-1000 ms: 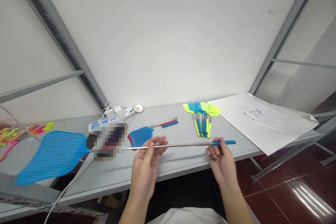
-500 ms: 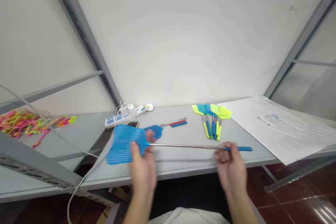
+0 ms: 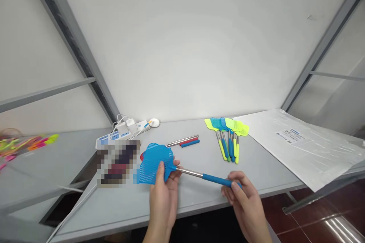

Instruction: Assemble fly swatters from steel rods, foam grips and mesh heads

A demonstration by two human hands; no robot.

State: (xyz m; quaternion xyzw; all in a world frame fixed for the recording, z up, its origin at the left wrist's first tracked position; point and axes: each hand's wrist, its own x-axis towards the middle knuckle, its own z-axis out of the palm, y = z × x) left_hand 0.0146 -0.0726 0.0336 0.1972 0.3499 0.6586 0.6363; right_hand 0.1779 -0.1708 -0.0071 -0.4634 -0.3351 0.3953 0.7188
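A blue fly swatter (image 3: pixel 156 163) with a metal telescopic rod is held between my two hands above the table's front part. My left hand (image 3: pixel 165 191) grips it where the mesh head meets the rod, thumb on top. My right hand (image 3: pixel 243 195) closes around the end of the blue handle. Only a short length of rod shows between head and handle. Behind the held head lie other swatter pieces, mostly hidden, with a bit of red (image 3: pixel 142 156) at the edge. Farther back are metal rods (image 3: pixel 182 140) next to a red and a blue handle tube (image 3: pixel 190 143).
Several yellow and blue fly swatters (image 3: pixel 229 136) lie fanned out right of centre. A white wrapped sheet (image 3: pixel 310 140) covers the table's right end. A power strip (image 3: pixel 114 136) with plugs and cables stands at left. Bright coloured pieces (image 3: pixel 28 146) lie on the far-left shelf.
The swatter's long rod has shortened, with my right hand moving closer to my left and sliding to the handle's end. The view has shifted slightly; a pixelated patch now covers an item at left.
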